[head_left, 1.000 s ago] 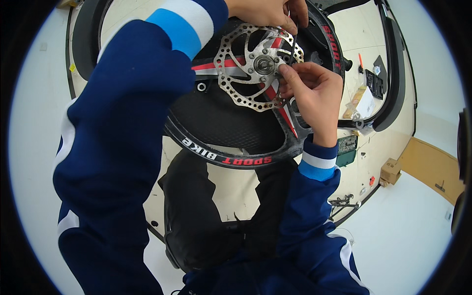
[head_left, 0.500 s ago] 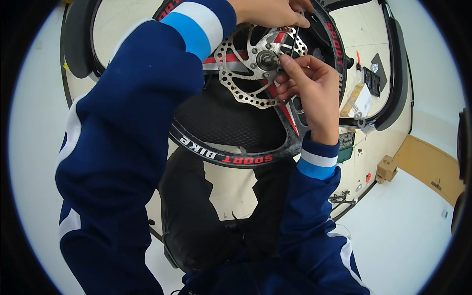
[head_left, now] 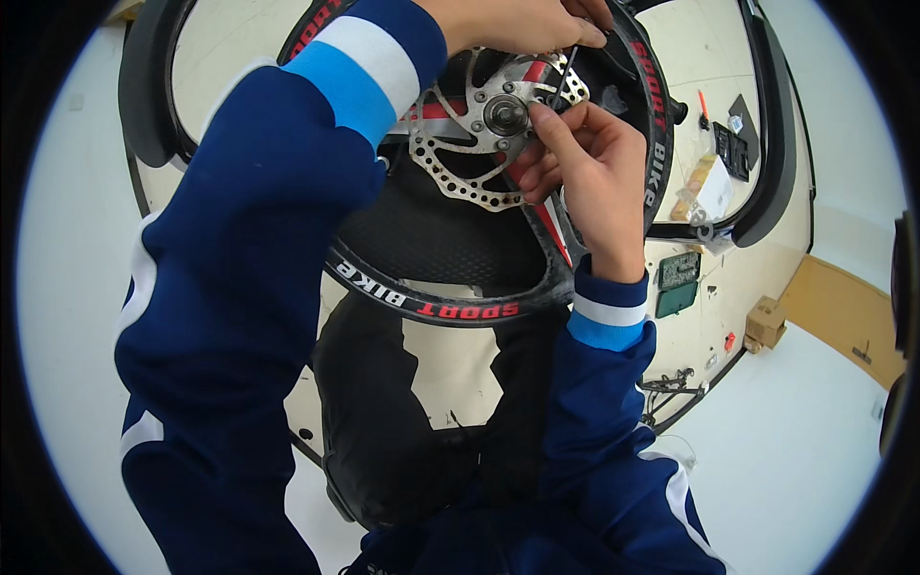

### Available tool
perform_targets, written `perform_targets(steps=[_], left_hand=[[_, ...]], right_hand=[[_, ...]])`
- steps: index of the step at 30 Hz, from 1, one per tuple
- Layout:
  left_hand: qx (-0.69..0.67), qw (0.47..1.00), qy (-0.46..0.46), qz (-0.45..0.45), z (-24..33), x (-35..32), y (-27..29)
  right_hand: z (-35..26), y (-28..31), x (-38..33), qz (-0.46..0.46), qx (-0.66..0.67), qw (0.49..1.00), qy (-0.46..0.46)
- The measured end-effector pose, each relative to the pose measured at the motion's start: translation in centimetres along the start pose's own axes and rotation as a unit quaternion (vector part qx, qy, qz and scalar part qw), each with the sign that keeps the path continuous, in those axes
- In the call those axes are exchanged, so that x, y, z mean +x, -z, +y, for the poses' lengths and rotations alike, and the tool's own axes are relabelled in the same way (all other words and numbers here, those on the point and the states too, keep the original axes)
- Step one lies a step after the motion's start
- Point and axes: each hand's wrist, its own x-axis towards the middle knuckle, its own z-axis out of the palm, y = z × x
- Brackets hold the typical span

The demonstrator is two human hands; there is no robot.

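A silver brake disc (head_left: 460, 180) with drilled holes is fixed at the hub (head_left: 505, 115) of a black spoked wheel (head_left: 450, 309) with red-and-white spokes. The wheel lies across my knees. My left hand (head_left: 541, 24) is closed at the far side of the disc, its fingertips on the upper end of a thin dark rod like a hex key (head_left: 568, 69). The rod slants down to the disc's inner bolts. There my right hand (head_left: 599, 177) is closed, thumb and fingers pinched beside the hub at the rod's lower end. What lies between those fingers is hidden.
Black curved armrest-like frames (head_left: 767, 125) stand on both sides. On the floor at right are a black tool case (head_left: 730, 151), a green open case (head_left: 678, 285), a white sheet (head_left: 711, 199), a cardboard box (head_left: 765, 323) and metal bike parts (head_left: 671, 385).
The wheel and both hands sit slightly further left in the picture. The thin rod leans more to the right at its top. Both hands keep their grips.
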Motion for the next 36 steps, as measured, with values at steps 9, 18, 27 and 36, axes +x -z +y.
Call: perform_targets(steps=[9,18,27,36], left_hand=[[0.042,0.997,-0.051,0.051,-0.5,1.0,-1.6],[0.048,0.997,-0.041,0.041,-2.8,2.9,-2.5],[0.14,0.989,-0.046,-0.01,-2.6,3.8,-3.0],[0.235,0.963,-0.081,-0.108,-1.7,5.0,-3.7]], right_hand=[[-0.2,0.4,-0.3,-0.005,0.057,0.998,0.009],[0.0,-0.3,-0.1,0.013,0.056,0.998,-0.022],[0.0,-0.4,-0.3,0.029,0.099,0.994,-0.044],[0.3,-1.6,-0.8,0.08,0.115,0.989,-0.04]])
